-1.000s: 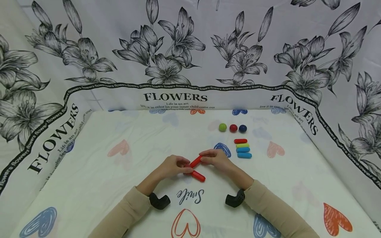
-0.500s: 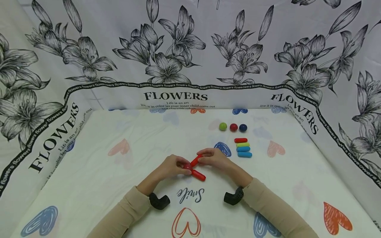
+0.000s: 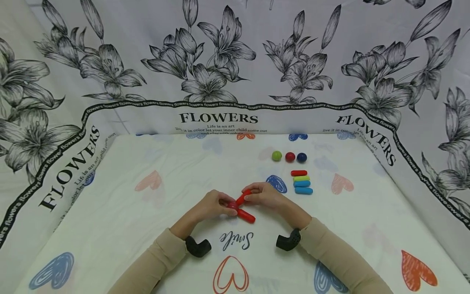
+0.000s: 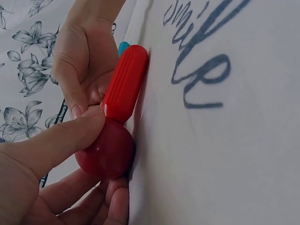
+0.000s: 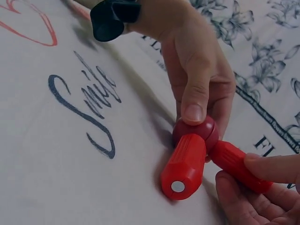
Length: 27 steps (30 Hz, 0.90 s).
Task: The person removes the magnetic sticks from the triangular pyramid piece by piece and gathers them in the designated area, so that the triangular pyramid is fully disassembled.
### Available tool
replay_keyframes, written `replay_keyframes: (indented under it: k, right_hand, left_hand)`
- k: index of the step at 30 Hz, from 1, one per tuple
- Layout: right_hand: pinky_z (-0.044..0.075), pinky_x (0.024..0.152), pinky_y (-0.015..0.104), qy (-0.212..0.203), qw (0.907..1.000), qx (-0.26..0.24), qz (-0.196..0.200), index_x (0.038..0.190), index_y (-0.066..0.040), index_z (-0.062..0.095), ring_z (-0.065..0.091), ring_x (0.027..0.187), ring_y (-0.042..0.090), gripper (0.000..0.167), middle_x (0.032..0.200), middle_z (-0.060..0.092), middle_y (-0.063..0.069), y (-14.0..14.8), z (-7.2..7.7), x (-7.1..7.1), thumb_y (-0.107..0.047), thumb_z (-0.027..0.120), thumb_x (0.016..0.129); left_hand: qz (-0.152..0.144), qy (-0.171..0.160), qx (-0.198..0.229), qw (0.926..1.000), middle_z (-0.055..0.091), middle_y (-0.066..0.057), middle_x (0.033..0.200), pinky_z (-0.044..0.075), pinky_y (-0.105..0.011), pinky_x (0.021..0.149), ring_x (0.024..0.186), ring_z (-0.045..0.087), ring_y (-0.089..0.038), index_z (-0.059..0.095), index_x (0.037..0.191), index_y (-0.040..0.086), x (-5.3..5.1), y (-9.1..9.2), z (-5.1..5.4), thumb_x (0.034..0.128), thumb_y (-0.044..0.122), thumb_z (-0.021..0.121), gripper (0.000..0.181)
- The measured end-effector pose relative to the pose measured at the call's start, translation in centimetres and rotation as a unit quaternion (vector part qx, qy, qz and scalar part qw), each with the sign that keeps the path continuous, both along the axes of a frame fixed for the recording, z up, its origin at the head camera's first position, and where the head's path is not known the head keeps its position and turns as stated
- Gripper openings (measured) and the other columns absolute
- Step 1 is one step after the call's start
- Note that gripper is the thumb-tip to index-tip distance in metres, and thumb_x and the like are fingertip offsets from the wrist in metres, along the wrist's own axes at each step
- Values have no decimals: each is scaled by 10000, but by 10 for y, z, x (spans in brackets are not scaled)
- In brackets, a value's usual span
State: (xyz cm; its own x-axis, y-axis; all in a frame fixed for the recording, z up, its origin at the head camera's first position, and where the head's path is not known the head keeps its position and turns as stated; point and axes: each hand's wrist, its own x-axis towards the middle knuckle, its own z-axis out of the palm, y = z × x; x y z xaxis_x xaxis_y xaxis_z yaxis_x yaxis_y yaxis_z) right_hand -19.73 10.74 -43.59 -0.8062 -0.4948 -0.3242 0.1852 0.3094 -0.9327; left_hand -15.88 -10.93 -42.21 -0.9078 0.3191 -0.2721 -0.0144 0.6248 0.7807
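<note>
My left hand [image 3: 213,205] pinches a dark red ball [image 4: 110,152] between thumb and fingers, just above the cloth. One red rod [image 3: 246,216], ribbed along its sides, touches the ball and points toward the front right. Its free end has a round silvery disc in the right wrist view. A second red rod [image 5: 234,161] slants away to the back right, its inner end against the ball. My right hand [image 3: 265,196] pinches this second rod between thumb and fingers near its outer end.
Green [image 3: 277,156], red [image 3: 290,157] and dark blue [image 3: 302,157] balls stand in a row at the back right. In front of them several short rods lie stacked side by side: red [image 3: 299,173], yellow [image 3: 301,178] and blue [image 3: 303,190]. A patterned cloth [image 3: 147,228] covers the table.
My right hand has shifted slightly left along with the second rod, toward the ball. More of the ball shows between my left fingers. The head view has moved a little.
</note>
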Motion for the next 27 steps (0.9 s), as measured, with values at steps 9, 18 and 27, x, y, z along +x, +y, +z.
replay_keyframes:
  k: [9, 18, 27]
  right_hand:
    - [547, 904, 215, -155, 9945, -211, -1012, 1262, 0, 582, 677, 904, 79, 374, 1095, 720, 63, 16, 12, -15, -179, 621, 936]
    - [553, 834, 188, -209, 9951, -210, -948, 1099, -34, 635, 662, 897, 120, 242, 969, 735, -16, 22, 8, -13, -126, 678, 879]
    - [513, 822, 204, 502, 9947, 345, -831, 1156, -61, 668, 586, 1025, 164, 305, 1149, 678, 94, 30, 9, -5, -135, 695, 861]
  left_hand:
    - [-309, -3, 190, 9993, 718, -85, 994, 484, -194, 715, 836, 568, -118, 719, 1083, 44, -1, -3, 2, 771, 197, 806, 359]
    - [-200, -53, 155, 9997, 724, -56, 1004, 500, -206, 744, 860, 588, -116, 724, 1081, 80, -1, -6, 1, 772, 231, 806, 353]
    - [-162, -63, 145, 9997, 718, -56, 990, 496, -210, 735, 859, 583, -119, 730, 1057, 78, -1, -5, -1, 764, 225, 812, 337]
